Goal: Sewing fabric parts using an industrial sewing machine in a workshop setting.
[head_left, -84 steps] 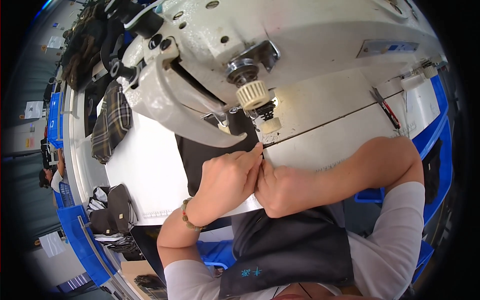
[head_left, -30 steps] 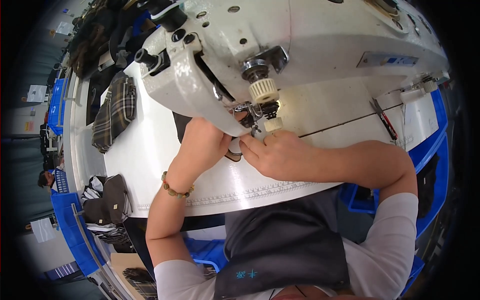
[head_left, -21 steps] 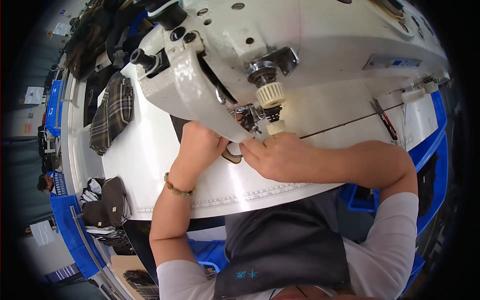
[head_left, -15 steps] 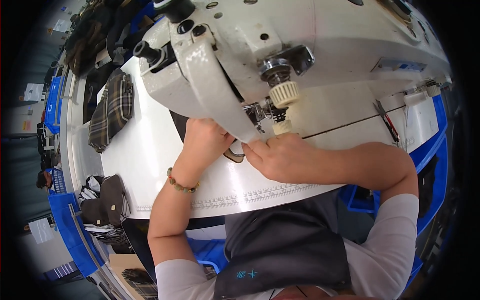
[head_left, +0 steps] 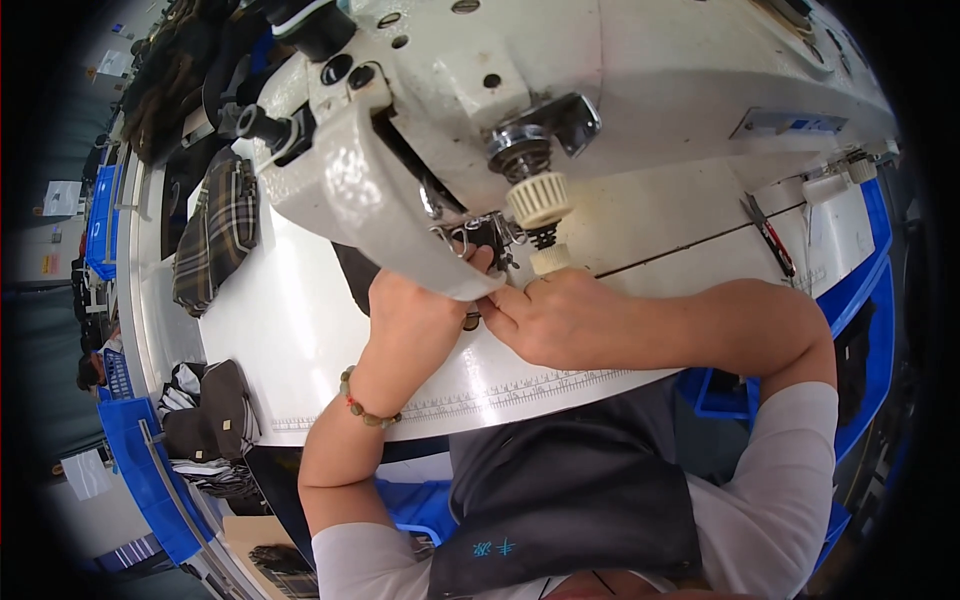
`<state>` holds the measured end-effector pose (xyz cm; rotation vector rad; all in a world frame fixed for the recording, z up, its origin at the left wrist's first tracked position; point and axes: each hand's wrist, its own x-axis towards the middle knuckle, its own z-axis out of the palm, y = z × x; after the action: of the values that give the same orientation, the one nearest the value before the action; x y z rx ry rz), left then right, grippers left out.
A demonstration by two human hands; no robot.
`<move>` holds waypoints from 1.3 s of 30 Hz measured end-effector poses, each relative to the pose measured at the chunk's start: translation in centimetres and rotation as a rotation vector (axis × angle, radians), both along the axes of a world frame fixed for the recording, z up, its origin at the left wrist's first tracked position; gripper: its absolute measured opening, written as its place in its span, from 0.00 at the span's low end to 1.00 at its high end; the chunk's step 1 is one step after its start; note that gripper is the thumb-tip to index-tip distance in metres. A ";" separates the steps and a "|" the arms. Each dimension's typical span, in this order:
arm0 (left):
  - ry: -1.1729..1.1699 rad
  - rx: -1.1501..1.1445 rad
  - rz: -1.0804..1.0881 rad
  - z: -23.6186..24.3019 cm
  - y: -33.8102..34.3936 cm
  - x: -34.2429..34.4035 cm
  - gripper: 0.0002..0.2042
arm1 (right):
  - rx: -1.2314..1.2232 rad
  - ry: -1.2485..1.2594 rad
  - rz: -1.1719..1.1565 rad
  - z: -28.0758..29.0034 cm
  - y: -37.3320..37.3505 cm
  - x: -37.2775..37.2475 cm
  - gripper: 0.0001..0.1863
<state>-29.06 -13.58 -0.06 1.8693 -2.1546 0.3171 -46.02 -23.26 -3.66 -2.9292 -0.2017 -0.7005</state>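
Note:
A white industrial sewing machine (head_left: pixel 680 80) overhangs the worktable, its chrome presser-foot area (head_left: pixel 494 236) above a dark fabric piece (head_left: pixel 350 270). My left hand (head_left: pixel 420 310), with a bead bracelet at the wrist, has its fingers closed beneath the pale curved arm at the needle; their tips and what they hold are hidden. Close beside it, my right hand (head_left: pixel 545 315) curls its fingers at the lower end of that arm, over a small tan-edged piece (head_left: pixel 470 323); what it grips is unclear.
Plaid fabric (head_left: pixel 215 235) lies at left, above a pile of dark garments (head_left: pixel 205 420). Red-handled snips (head_left: pixel 770 230) rest at right. A ruler strip runs along the table's front edge (head_left: pixel 510 393). Blue bins (head_left: pixel 150 470) flank the table. Part of another person (head_left: pixel 90 370) shows far left.
Since the earliest frame, both hands have moved up toward the needle and the dark piece is mostly covered. In the last half second my left hand shifted slightly down, hiding more of the tan-edged piece.

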 end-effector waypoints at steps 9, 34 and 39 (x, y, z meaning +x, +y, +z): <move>0.020 0.002 -0.057 0.0 -0.1 -0.1 0.12 | -0.009 0.001 -0.020 0.1 0.2 0.0 0.13; 0.303 0.183 0.097 1.0 -0.4 1.2 0.16 | 0.165 -0.067 -0.075 0.3 -0.1 0.8 0.10; 0.086 0.060 0.002 0.8 -0.1 -0.4 0.16 | 0.100 0.025 -0.008 0.7 0.2 0.4 0.10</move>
<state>-29.44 -13.66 0.73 1.8809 -2.1274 0.1707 -45.59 -23.08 -2.99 -2.8431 -0.1482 -0.6542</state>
